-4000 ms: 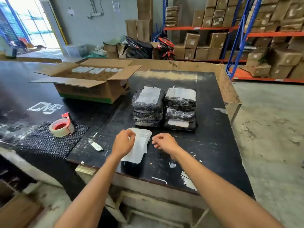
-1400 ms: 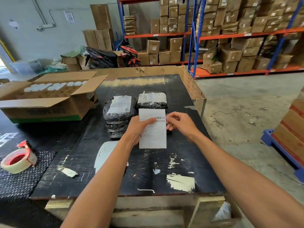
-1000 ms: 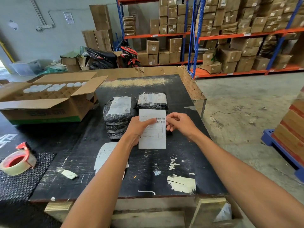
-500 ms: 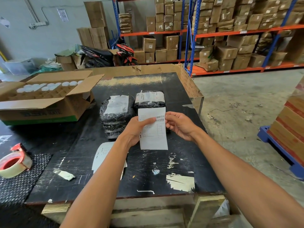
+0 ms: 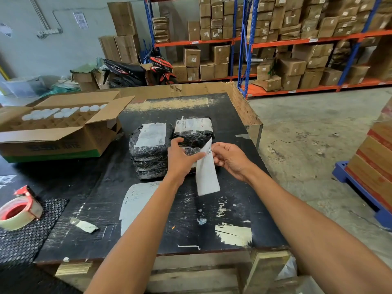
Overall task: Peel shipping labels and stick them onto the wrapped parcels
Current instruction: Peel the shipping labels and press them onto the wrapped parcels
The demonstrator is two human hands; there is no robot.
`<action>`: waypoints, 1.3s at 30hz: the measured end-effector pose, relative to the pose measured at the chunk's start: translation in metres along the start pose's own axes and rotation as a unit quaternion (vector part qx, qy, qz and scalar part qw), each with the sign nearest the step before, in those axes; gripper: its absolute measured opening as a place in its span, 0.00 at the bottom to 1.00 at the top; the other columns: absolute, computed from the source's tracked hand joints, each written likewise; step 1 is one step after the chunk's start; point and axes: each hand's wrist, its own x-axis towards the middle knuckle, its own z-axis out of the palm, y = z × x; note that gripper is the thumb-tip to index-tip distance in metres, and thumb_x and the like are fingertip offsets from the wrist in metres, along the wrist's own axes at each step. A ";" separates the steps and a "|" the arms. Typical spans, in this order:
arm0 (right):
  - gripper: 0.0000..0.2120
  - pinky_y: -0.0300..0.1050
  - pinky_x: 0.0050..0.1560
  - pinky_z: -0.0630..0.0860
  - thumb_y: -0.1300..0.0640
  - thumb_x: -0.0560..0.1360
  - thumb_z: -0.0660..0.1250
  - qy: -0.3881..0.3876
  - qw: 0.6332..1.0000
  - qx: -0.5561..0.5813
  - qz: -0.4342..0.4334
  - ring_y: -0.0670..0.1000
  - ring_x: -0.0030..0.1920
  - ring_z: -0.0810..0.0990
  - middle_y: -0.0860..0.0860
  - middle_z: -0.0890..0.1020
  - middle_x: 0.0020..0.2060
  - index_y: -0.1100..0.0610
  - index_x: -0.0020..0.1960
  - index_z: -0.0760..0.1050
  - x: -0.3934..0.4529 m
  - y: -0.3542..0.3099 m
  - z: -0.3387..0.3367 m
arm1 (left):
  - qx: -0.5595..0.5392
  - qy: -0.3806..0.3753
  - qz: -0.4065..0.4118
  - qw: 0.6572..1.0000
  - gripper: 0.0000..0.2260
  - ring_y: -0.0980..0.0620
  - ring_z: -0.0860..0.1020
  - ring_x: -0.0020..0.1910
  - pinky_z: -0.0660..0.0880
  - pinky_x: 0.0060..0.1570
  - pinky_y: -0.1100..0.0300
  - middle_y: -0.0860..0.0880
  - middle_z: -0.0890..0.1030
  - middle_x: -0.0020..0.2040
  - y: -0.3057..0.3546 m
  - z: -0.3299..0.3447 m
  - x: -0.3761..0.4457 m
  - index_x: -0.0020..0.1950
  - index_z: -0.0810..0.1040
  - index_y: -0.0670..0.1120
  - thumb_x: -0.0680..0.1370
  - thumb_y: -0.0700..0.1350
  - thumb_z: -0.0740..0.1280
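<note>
Warehouse setting: steel racking loaded with brown cartons stands behind a scuffed black worktable (image 5: 233, 115) on which two stacks of black plastic-wrapped parcels (image 5: 169, 149) sit side by side, the top one of each already bearing a white label. Both hands are raised just in front of the right-hand stack, gripping one white paper shipping label (image 5: 206, 172) between them. Left hand (image 5: 180, 158) is partly closed, thumb and forefinger pinching the label's upper left edge; right hand (image 5: 230, 158) is curled, fingertips pinching the upper right corner beside the printed barcode. Label hangs downward from that grip, twisted so its plain reverse faces the camera, its top corner folded over, apparently where face and backing are being parted. Judged step: peeling. To do it well, the corner should be split cleanly and the backing drawn off steadily at a low angle, keeping the adhesive face from folding onto itself or catching the fingers. More white label sheets (image 5: 137, 200) lie flat on the table near the left forearm, awaiting use. Which parcel takes this label cannot be told
</note>
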 end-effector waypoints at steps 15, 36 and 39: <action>0.09 0.34 0.29 0.70 0.64 0.81 0.64 0.016 0.985 -0.160 -0.056 0.43 0.28 0.74 0.50 0.78 0.30 0.58 0.44 0.78 0.006 -0.002 0.006 | -0.114 -0.068 0.016 0.991 0.01 0.40 0.84 0.42 0.82 0.52 0.42 0.39 0.85 0.41 0.021 0.004 0.002 0.40 0.85 0.44 0.72 0.40 0.73; 0.09 0.41 0.45 0.81 0.48 0.79 0.71 0.134 0.977 -0.133 -0.101 0.47 0.43 0.83 0.50 0.83 0.45 0.53 0.52 0.80 0.013 0.005 0.015 | -0.138 -0.050 0.015 0.989 0.02 0.46 0.84 0.44 0.83 0.51 0.50 0.41 0.86 0.45 0.009 0.004 0.000 0.45 0.84 0.41 0.76 0.38 0.71; 0.04 0.42 0.45 0.82 0.55 0.80 0.69 0.171 0.970 -0.153 -0.084 0.47 0.43 0.82 0.51 0.83 0.44 0.55 0.49 0.79 0.019 0.007 0.013 | -0.155 -0.059 0.008 0.986 0.03 0.48 0.83 0.43 0.82 0.51 0.50 0.43 0.85 0.42 0.011 0.004 -0.001 0.44 0.83 0.41 0.77 0.37 0.70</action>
